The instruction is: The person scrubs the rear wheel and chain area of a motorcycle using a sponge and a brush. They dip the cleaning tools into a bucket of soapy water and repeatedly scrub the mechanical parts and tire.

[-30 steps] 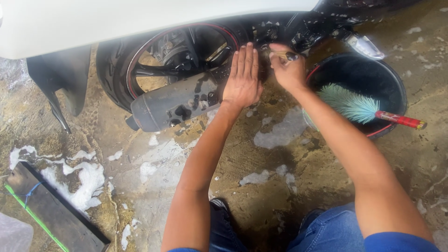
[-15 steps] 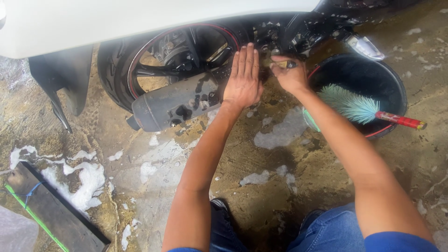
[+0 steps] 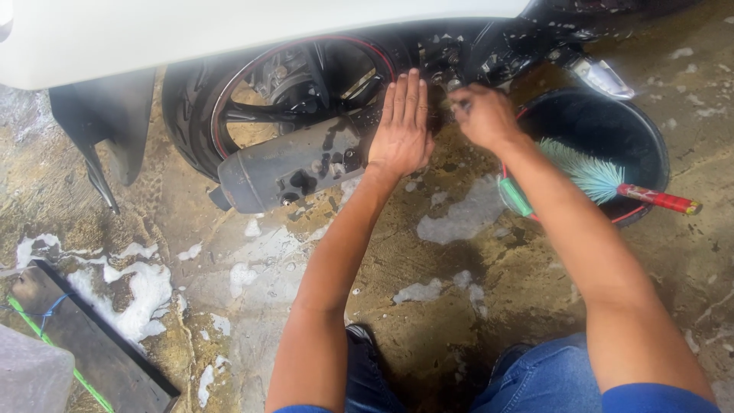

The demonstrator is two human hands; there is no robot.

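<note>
Left hand [image 3: 403, 126] lies flat, fingers straight, on the exhaust pipe [image 3: 294, 164]; beside it, right hand [image 3: 483, 115] curls on a small, unclear thing.

Two hands, left [image 3: 403, 130] and right [image 3: 483, 116], one rear wheel [image 3: 294, 84], one grey exhaust muffler [image 3: 294, 164], one black bucket [image 3: 646, 145] and one teal brush [image 3: 604, 180] fill the upper frame.
</note>
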